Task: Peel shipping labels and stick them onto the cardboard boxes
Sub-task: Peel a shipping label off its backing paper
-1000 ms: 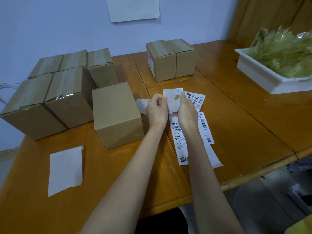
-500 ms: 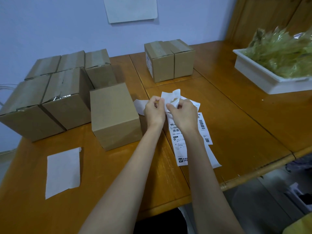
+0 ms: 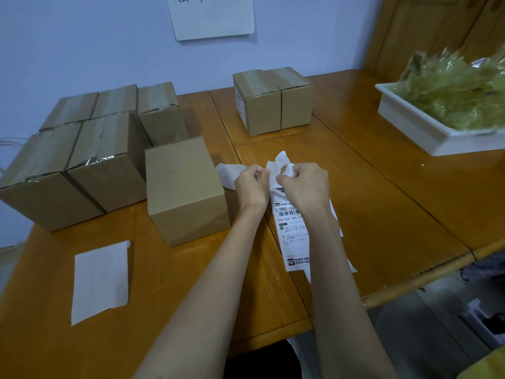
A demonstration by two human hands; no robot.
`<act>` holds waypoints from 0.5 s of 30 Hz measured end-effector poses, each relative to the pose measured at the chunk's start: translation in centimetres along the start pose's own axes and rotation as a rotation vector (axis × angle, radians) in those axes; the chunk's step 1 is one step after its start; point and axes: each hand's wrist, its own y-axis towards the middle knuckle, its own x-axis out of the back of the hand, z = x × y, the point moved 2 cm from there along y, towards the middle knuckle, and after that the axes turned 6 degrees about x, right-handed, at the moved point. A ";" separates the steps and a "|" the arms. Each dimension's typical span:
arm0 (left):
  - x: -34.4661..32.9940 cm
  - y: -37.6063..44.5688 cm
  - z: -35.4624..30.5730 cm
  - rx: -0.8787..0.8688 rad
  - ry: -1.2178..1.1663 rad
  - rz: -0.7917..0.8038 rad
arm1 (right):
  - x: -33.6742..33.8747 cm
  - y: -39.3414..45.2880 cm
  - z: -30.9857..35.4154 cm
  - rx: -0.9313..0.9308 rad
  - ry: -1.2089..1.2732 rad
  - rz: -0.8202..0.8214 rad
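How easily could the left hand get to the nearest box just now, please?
Probably easily: the box stands just left of the left hand with nothing between them. But that hand is pinching the label, so it must let go first.

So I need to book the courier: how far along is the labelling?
Done: only one box of the far pair shows a label on its side. In hand: both hands, left and right, pinch the top of a label strip, peeling it. Left: the near box and the stack show no labels.
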 end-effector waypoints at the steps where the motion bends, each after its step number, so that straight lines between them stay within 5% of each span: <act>1: 0.0 0.1 -0.1 0.001 0.015 -0.001 | 0.1 0.0 0.0 0.002 0.010 0.001; 15: 0.2 0.4 0.1 -0.033 0.108 0.002 | 2.0 -1.5 1.4 -0.033 0.075 0.074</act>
